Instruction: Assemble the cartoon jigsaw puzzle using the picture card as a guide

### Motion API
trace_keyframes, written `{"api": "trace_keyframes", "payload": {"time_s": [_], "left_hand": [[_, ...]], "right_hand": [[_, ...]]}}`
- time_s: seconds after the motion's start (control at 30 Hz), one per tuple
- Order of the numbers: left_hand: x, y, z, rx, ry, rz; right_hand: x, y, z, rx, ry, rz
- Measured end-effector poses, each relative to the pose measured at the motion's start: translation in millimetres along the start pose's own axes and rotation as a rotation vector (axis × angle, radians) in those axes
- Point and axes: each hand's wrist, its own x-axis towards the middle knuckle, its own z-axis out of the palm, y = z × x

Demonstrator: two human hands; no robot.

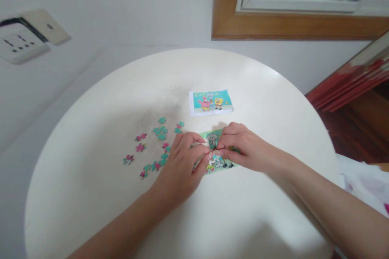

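A partly joined cartoon jigsaw puzzle [221, 164] lies flat on the table, its middle and sides partly hidden by my hands. My left hand [187, 160] reaches over its left part, thumb and index finger drawn together near the centre. From the other side comes my right hand [241, 145], fingers bent and closed against the thumb. The fingertips of both meet at one spot on the puzzle, pinching a small puzzle piece [216, 152] that is mostly covered. Loose puzzle pieces [161, 131], teal and pink, are scattered beside my left hand.
A printed reference picture [212, 102] of the cartoon figures lies beyond the puzzle. The round white table [91, 210] stands against the wall, below a wood-framed window [225, 26]. A wall socket [21, 42] is at the left, and a red curtain [352, 85] hangs at the right.
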Motion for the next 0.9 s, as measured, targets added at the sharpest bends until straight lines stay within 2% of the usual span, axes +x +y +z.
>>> {"api": "trace_keyframes", "payload": {"time_s": [0.23,0.43,0.67,0.9], "left_hand": [[0,0,-1.5,0.003,-0.007,0.034],[-1,-2,-6.3,0.046,0.042,-0.002],[-3,0,1.6,0.017,0.031,0.023],[-4,1,5.8,-0.005,0.038,0.045]], "right_hand": [[1,-1,2,0.025,-0.001,-0.001],[0,-2,5,-0.04,-0.028,0.035],[0,-7,6,-0.12,-0.042,0.071],[0,-7,7,-0.163,-0.016,0.045]]}}
